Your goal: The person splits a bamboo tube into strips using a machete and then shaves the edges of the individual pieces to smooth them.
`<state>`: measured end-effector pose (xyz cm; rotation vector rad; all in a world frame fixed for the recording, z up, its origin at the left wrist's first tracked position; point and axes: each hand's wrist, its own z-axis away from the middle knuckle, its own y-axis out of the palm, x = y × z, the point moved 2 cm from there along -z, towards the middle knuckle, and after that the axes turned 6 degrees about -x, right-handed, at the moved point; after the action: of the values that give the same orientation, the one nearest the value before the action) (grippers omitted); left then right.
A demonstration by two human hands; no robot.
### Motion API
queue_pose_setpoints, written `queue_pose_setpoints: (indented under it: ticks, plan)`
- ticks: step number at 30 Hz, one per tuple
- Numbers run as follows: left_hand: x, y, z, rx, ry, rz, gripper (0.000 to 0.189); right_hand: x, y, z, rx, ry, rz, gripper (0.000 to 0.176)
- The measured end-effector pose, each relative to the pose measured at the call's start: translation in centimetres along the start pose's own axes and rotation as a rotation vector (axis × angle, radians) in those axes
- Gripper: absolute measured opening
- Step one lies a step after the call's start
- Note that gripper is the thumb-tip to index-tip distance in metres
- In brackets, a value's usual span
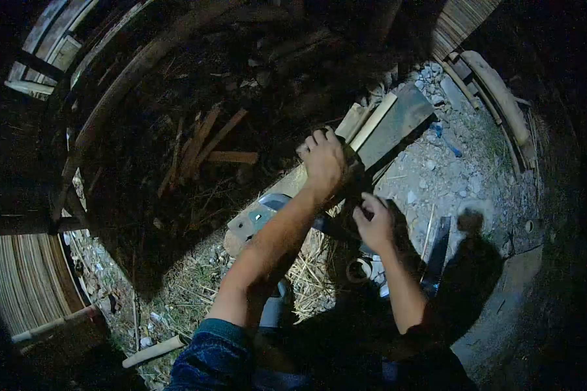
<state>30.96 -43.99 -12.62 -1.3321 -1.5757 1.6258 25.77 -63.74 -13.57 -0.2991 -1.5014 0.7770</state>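
A long wooden plank (398,124) runs diagonally away from me, with pale split bamboo pieces (376,121) lying along its far part. My left hand (325,163) is on the near end of these pieces, its fingers bent over them; the exact grip is partly hidden. Just to the right and nearer to me, my right hand (375,225) hovers in half shadow with thumb and fingers apart, and nothing shows in it. Beside my left forearm, a curved metal blade (275,201) lies over the plank's near end, partly covered by the arm.
A handsaw (439,251) lies on the right-hand ground, near a bamboo ring (359,270). Farther off is a blue scrap (449,140) on gravel. Straw (310,280) litters the ground below the plank. A bamboo tube (153,352) lies lower left; broken wood (225,156) is in shadow.
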Motion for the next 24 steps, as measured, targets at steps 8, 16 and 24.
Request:
queue_pose_setpoints:
  ticks: [8,16,24]
  plan:
    - [2.5,-1.3,-1.4,0.121,0.139,0.261,0.058,1.3,0.5,3.1,0.112,-0.11,0.108,0.054]
    - [5.2,-1.8,-0.6,-0.001,0.425,0.155,0.063,2.1,2.3,4.7,0.302,-0.08,0.257,0.103]
    - [20.1,-8.8,1.2,0.289,-0.381,0.648,0.053,0.9,2.2,4.1,0.28,-0.079,0.18,0.112]
